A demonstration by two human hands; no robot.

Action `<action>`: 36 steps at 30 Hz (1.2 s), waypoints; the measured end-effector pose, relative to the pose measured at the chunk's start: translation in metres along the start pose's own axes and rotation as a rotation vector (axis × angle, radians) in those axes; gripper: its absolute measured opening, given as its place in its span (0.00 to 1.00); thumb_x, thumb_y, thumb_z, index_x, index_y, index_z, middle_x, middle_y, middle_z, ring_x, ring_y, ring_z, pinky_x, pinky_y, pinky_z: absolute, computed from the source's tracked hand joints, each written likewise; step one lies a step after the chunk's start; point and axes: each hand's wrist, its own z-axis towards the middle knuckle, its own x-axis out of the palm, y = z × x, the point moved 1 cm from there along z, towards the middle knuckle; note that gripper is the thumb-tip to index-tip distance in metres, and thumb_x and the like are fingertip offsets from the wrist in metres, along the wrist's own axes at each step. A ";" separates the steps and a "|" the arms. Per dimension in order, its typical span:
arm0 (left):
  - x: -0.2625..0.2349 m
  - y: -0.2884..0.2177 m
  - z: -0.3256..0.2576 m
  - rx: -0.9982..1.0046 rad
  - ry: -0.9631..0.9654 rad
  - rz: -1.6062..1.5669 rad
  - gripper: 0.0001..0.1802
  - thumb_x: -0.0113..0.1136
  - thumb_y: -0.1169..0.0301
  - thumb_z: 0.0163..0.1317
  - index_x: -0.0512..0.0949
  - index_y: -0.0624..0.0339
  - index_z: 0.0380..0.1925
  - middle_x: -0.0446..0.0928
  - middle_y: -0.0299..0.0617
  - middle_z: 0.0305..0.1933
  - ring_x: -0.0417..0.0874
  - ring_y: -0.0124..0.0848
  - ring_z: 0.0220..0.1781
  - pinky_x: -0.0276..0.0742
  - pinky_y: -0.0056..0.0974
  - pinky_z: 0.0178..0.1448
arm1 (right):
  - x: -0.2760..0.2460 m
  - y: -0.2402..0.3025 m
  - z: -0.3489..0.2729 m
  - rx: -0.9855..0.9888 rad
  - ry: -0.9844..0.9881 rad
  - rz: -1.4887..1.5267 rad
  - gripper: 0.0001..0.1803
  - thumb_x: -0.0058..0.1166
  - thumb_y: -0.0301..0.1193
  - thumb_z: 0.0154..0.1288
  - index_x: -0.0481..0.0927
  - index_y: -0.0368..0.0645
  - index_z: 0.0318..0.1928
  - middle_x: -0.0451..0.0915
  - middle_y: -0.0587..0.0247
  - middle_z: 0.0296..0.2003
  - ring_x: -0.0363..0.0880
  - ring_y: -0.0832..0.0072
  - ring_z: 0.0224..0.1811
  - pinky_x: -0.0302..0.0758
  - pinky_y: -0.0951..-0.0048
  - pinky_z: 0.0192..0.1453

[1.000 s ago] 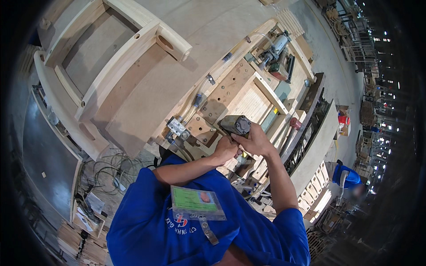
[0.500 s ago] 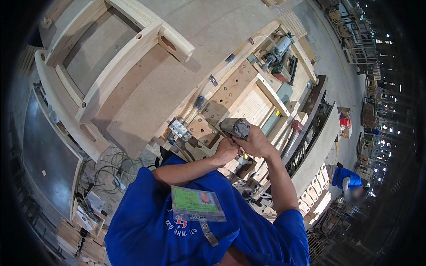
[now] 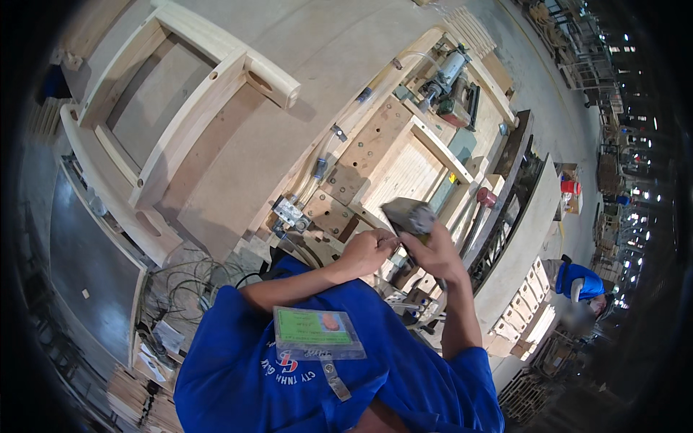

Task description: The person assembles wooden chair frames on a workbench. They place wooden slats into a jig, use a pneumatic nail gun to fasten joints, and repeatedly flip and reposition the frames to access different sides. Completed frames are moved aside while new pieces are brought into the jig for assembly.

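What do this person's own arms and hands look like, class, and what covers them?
Both the left hand and right hand are bare, without gloves. The forearms are uncovered too, with no watch or bracelet visible. Plain, loose blue short sleeves cover the upper arms.

Blue short-sleeved shirt (image 3: 249, 386) at lower centre, red-and-white chest print (image 3: 287, 361), green badge (image 3: 307, 328) in clear holder (image 3: 328, 354), pale strap (image 3: 334, 379)

Soft light covers the workbench (image 3: 369, 141); the wooden frame (image 3: 191, 97) throws diffuse shadows. The handheld tool (image 3: 408, 213) looks blurred. Fisheye bending grows toward black rims; beyond the workbench's right edge, white lights (image 3: 625, 49) glare against dimness.
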 end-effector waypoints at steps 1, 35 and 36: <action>-0.012 -0.025 -0.018 0.093 -0.025 0.172 0.11 0.58 0.73 0.79 0.85 0.68 0.51 0.89 0.43 0.42 0.89 0.29 0.41 0.84 0.36 0.44 | -0.009 -0.007 -0.023 0.030 -0.058 0.064 0.22 0.66 0.28 0.73 0.77 0.35 0.63 0.88 0.54 0.47 0.88 0.67 0.47 0.82 0.63 0.53; 0.032 -0.018 0.055 0.551 0.353 1.306 0.18 0.70 0.61 0.68 0.82 0.61 0.51 0.82 0.50 0.47 0.84 0.51 0.52 0.79 0.55 0.59 | 0.105 -0.174 -0.259 0.180 -0.826 0.828 0.09 0.66 0.30 0.78 0.88 0.37 0.50 0.82 0.74 0.30 0.74 0.89 0.29 0.71 0.79 0.33; 0.033 -0.019 0.055 0.552 0.360 1.313 0.17 0.70 0.61 0.68 0.82 0.61 0.49 0.82 0.50 0.47 0.83 0.50 0.53 0.79 0.54 0.59 | 0.104 -0.174 -0.258 0.199 -0.841 0.860 0.09 0.66 0.30 0.78 0.88 0.37 0.50 0.81 0.75 0.30 0.73 0.90 0.29 0.70 0.80 0.33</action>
